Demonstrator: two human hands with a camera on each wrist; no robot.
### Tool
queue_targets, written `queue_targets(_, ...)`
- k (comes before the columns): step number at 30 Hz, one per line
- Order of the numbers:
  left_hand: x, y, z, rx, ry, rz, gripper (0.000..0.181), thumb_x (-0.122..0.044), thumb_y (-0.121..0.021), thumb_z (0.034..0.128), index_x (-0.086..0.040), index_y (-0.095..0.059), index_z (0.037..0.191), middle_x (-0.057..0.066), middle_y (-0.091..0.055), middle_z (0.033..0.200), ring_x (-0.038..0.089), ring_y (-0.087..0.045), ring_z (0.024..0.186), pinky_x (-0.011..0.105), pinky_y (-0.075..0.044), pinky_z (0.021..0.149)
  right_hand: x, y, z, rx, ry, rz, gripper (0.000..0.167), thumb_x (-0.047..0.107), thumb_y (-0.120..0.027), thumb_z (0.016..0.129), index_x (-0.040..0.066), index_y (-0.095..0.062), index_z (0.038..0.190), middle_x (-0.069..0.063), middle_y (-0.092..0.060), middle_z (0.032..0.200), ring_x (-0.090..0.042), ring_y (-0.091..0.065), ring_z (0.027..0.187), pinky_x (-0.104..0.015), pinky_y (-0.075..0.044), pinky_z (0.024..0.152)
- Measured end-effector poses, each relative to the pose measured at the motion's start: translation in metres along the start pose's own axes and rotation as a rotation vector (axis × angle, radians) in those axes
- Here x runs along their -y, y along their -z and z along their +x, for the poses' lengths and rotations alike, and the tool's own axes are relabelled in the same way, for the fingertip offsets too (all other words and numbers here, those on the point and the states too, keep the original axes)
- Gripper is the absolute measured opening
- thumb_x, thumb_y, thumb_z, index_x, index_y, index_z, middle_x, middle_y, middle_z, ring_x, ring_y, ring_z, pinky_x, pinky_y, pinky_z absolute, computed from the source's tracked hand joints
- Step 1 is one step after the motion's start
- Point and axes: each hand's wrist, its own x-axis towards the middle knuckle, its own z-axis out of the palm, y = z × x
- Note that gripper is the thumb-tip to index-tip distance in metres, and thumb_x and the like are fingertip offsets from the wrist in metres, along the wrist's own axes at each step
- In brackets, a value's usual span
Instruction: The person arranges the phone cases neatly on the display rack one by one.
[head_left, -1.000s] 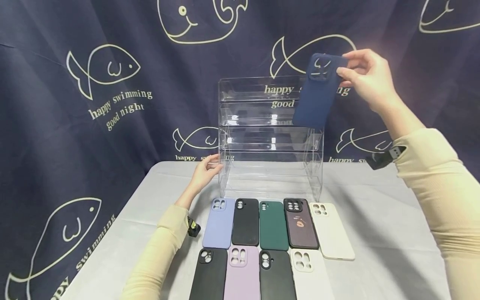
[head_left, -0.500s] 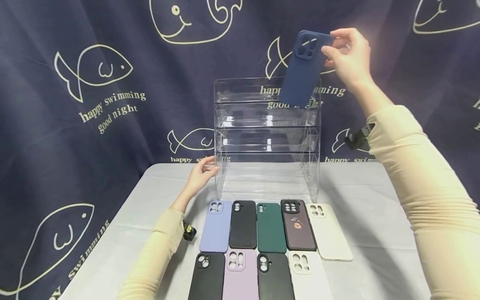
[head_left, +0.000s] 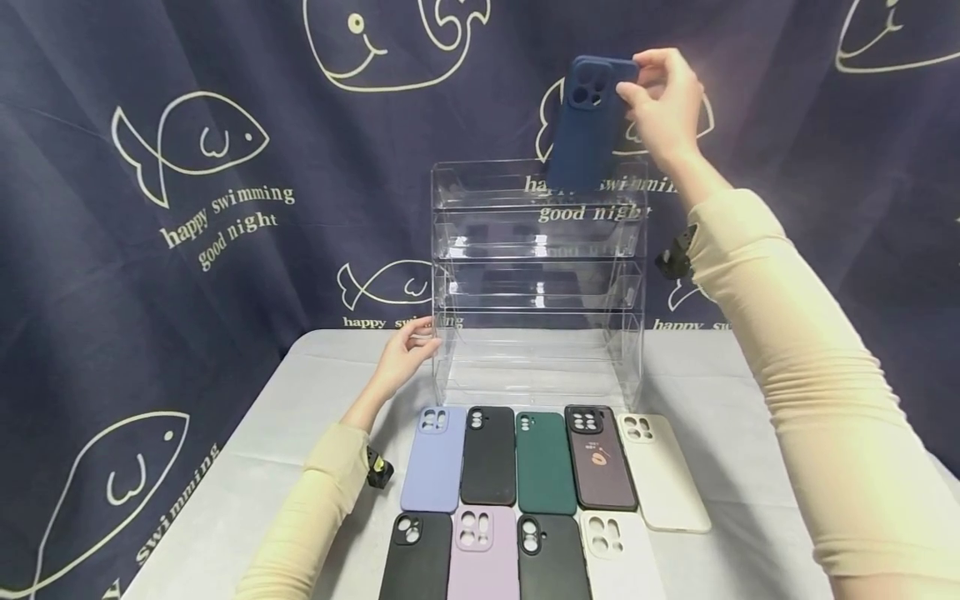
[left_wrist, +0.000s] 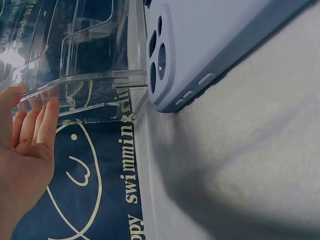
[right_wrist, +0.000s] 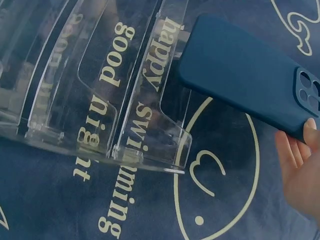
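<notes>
My right hand (head_left: 666,104) pinches a dark blue phone case (head_left: 587,137) by its upper right edge. The case hangs upright, slightly tilted, its lower end in front of the top tier of a clear tiered rack (head_left: 538,325). In the right wrist view the blue case (right_wrist: 235,70) is beside the rack's top tier, fingers of the hand (right_wrist: 305,170) at its camera end. My left hand (head_left: 403,358) is at the rack's left side; in the left wrist view the thumb and fingers of this hand (left_wrist: 30,160) hold the clear side edge.
Several phone cases lie in two rows before the rack: light blue (head_left: 433,462), black (head_left: 489,458), green (head_left: 546,467), dark patterned (head_left: 606,467) and cream (head_left: 667,479) behind; black (head_left: 416,567), purple (head_left: 483,571), black (head_left: 553,571) and white (head_left: 622,571) in front. A patterned curtain hangs behind.
My right hand has moved left and upward with the blue case, from the rack's right side to above its top tier. The left hand stays at the rack's side.
</notes>
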Motion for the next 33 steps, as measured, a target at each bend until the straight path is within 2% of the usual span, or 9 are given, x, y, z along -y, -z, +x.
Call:
queue_targets(6, 0.001, -0.002, -0.001, -0.002, 0.0, 0.003, 0.048, -0.014, -0.063, 0.0897, -0.004, -0.047, 0.134, 0.021, -0.055, 0.122, 0.031, -0.06, 0.105, 0.028, -0.056, 0.087, -0.006, -0.01, 0.011, -0.038, 0.032, -0.041, 0.031, 0.004, -0.067, 0.084, 0.011, -0.061, 0.114, 0.011, -0.053, 0.084, 0.003, -0.055, 0.066, -0.009, -0.05, 0.06)
queue_targets(11, 0.004, -0.003, -0.004, 0.001, 0.004, -0.003, 0.047, -0.016, -0.064, 0.0894, -0.005, -0.049, 0.133, 0.02, -0.055, 0.123, 0.029, -0.061, 0.103, 0.027, -0.056, 0.086, -0.017, -0.014, 0.015, -0.029, 0.03, -0.081, 0.031, 0.006, -0.067, 0.085, 0.012, -0.062, 0.115, 0.014, -0.053, 0.081, 0.003, -0.055, 0.065, -0.008, -0.049, 0.059)
queue_targets(16, 0.006, -0.005, -0.005, -0.002, -0.006, -0.001, 0.046, -0.015, -0.063, 0.0896, -0.004, -0.049, 0.132, 0.019, -0.056, 0.122, 0.028, -0.061, 0.101, 0.026, -0.056, 0.085, -0.031, -0.015, 0.017, 0.0, -0.046, -0.061, 0.031, 0.007, -0.067, 0.085, 0.013, -0.065, 0.115, 0.008, -0.06, 0.085, 0.0, -0.061, 0.071, -0.008, -0.052, 0.06)
queue_targets(19, 0.007, -0.005, -0.006, -0.006, -0.011, 0.011, 0.046, -0.014, -0.063, 0.0898, -0.003, -0.049, 0.132, 0.021, -0.056, 0.121, 0.028, -0.061, 0.101, 0.027, -0.056, 0.085, -0.037, -0.016, 0.02, 0.011, -0.126, 0.021, 0.03, 0.007, -0.066, 0.086, 0.01, -0.066, 0.116, 0.003, -0.065, 0.09, -0.003, -0.063, 0.071, -0.009, -0.054, 0.06)
queue_targets(21, 0.007, -0.006, -0.007, -0.002, -0.012, 0.02, 0.047, -0.014, -0.063, 0.0898, -0.002, -0.048, 0.133, 0.023, -0.056, 0.122, 0.029, -0.061, 0.102, 0.028, -0.056, 0.086, -0.04, -0.017, 0.022, 0.015, -0.175, 0.065, 0.028, 0.007, -0.066, 0.086, 0.007, -0.067, 0.114, 0.004, -0.067, 0.087, -0.004, -0.064, 0.067, -0.01, -0.055, 0.058)
queue_targets(24, 0.007, -0.007, -0.007, 0.008, -0.012, 0.034, 0.047, -0.015, -0.063, 0.09, -0.002, -0.048, 0.133, 0.024, -0.055, 0.124, 0.03, -0.061, 0.103, 0.028, -0.056, 0.086, -0.043, -0.019, 0.025, 0.008, -0.239, 0.145, 0.015, 0.007, -0.068, 0.084, 0.006, -0.069, 0.099, 0.006, -0.068, 0.077, -0.005, -0.063, 0.061, -0.012, -0.056, 0.056)
queue_targets(26, 0.006, -0.006, -0.006, 0.013, -0.017, 0.04, 0.048, -0.015, -0.063, 0.0901, -0.002, -0.047, 0.134, 0.024, -0.054, 0.124, 0.031, -0.061, 0.104, 0.029, -0.056, 0.086, -0.044, -0.02, 0.027, -0.005, -0.253, 0.15, 0.003, 0.008, -0.07, 0.083, 0.01, -0.068, 0.085, 0.007, -0.066, 0.073, -0.004, -0.063, 0.059, -0.013, -0.056, 0.055)
queue_targets(29, 0.005, -0.005, -0.004, 0.004, -0.023, 0.04, 0.048, -0.015, -0.063, 0.0901, -0.002, -0.047, 0.134, 0.022, -0.055, 0.124, 0.031, -0.06, 0.104, 0.031, -0.056, 0.087, -0.045, -0.019, 0.027, -0.03, -0.244, 0.116, 0.016, 0.009, -0.071, 0.081, 0.016, -0.061, 0.072, 0.008, -0.063, 0.071, -0.004, -0.062, 0.056, -0.013, -0.055, 0.054)
queue_targets(33, 0.003, -0.003, -0.002, -0.01, -0.028, 0.03, 0.049, -0.013, -0.063, 0.0894, -0.002, -0.047, 0.134, 0.023, -0.055, 0.125, 0.035, -0.059, 0.105, 0.038, -0.055, 0.09, -0.048, -0.018, 0.026, -0.043, -0.207, 0.037, 0.019, 0.01, -0.071, 0.081, 0.017, -0.057, 0.071, 0.011, -0.057, 0.067, 0.0, -0.06, 0.05, -0.01, -0.054, 0.053)
